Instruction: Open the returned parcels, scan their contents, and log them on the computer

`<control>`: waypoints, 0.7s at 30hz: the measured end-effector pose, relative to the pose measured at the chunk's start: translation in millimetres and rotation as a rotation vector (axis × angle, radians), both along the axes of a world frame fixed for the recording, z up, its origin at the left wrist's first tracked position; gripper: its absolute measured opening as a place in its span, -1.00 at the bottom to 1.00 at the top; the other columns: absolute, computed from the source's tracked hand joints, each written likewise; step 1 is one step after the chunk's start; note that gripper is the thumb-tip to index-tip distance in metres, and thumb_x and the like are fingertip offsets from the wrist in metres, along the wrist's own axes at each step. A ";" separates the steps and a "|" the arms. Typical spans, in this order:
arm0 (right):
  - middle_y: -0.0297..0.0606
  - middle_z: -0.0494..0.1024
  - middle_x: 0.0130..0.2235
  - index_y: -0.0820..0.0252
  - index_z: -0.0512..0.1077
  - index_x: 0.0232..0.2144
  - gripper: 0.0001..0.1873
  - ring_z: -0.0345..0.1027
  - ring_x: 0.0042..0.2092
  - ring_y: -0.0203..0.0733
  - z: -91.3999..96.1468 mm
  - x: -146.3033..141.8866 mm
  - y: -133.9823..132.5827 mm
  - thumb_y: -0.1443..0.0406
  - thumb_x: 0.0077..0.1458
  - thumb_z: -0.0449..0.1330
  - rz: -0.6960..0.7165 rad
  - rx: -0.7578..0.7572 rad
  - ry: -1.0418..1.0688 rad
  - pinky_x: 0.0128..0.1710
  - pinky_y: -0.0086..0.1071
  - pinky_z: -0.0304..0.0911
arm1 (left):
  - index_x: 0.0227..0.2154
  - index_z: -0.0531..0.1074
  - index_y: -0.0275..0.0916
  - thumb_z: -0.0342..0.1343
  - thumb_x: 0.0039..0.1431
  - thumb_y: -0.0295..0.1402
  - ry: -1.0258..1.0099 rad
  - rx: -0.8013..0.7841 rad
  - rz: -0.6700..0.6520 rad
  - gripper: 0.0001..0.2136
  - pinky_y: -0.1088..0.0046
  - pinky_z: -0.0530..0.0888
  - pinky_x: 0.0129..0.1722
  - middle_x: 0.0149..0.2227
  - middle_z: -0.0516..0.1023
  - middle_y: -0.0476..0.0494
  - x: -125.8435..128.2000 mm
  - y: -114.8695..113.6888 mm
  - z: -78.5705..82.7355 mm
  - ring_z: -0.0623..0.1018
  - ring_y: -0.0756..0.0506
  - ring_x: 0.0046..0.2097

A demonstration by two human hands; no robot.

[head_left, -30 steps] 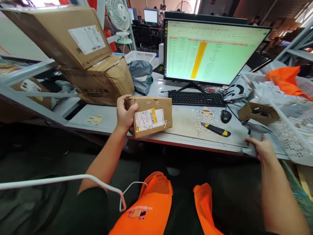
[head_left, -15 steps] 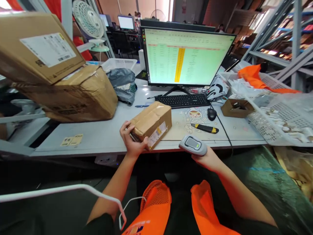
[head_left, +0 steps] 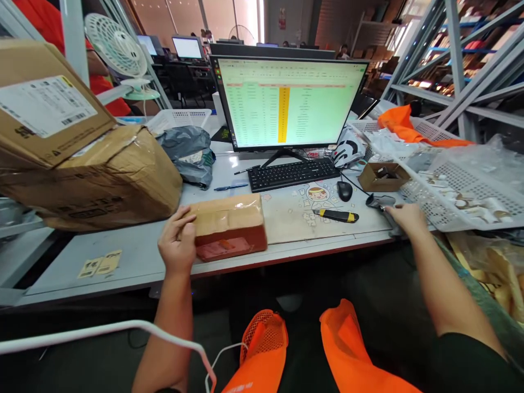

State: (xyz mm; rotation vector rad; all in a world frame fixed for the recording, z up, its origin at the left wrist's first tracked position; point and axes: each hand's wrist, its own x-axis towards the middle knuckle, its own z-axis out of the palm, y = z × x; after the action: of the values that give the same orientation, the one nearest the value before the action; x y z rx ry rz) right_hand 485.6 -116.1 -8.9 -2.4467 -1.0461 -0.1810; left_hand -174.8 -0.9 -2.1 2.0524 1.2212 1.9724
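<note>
A taped cardboard box (head_left: 229,218) lies flat along the front edge of the desk, its front side in reddish shade. My left hand (head_left: 178,240) grips the box's left end, fingers and thumb bent against it. Far to the right, my right hand (head_left: 409,219) is closed on a grey barcode scanner (head_left: 380,202), which is down at desk level with its head turned left. Part of the scanner's handle is hidden by the fingers. Between the hands lies a yellow and black utility knife (head_left: 336,215), with a black mouse (head_left: 344,190) just behind it.
A monitor (head_left: 286,109) and keyboard (head_left: 295,173) stand behind the box. Large cartons (head_left: 114,180) and a grey plastic parcel (head_left: 190,155) are stacked at left. A small open box (head_left: 382,177) and white plastic basket (head_left: 483,191) sit at right. A pen (head_left: 231,187) lies behind the box.
The box has come down flat on the desk, turned and shifted left, with my left hand still on it. My right hand has carried the scanner right, from the front edge to beside the basket.
</note>
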 end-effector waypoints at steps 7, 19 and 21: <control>0.09 0.60 0.12 0.34 0.58 0.12 -0.51 0.44 0.13 0.07 5.0 -110.7 123.3 0.21 0.30 0.07 0.476 -0.096 0.023 0.17 -0.22 0.27 | -0.04 0.62 -0.27 0.06 0.46 -0.20 0.334 0.072 0.131 -0.70 -0.13 0.31 0.38 0.08 0.64 -0.38 33.8 -24.1 12.3 0.43 -0.38 0.36; 0.35 0.38 0.24 0.53 0.45 0.19 -0.38 0.13 0.28 0.33 -7.5 -155.5 243.9 0.11 0.37 -0.02 0.395 -0.187 -0.144 0.27 0.13 0.00 | 0.23 0.45 -0.20 0.17 0.32 -0.25 0.616 0.002 -0.027 -0.56 -0.20 0.08 0.46 0.24 0.53 -0.36 37.9 -61.3 15.6 0.42 -0.40 0.37; 0.36 0.32 0.30 0.54 0.47 0.17 -0.37 0.10 0.32 0.36 -0.9 -159.2 240.4 0.10 0.39 -0.03 0.383 -0.186 -0.132 0.28 0.13 0.02 | 0.27 0.43 -0.19 0.17 0.34 -0.25 0.630 0.005 -0.068 -0.54 -0.21 0.07 0.47 0.27 0.51 -0.37 25.4 -62.3 15.9 0.39 -0.40 0.39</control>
State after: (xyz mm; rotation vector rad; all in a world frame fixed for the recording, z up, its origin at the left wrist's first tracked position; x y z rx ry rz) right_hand 326.4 124.3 -9.8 -2.3608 -1.6299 -0.1243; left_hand -149.3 -63.2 13.8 2.7843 1.1867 1.3262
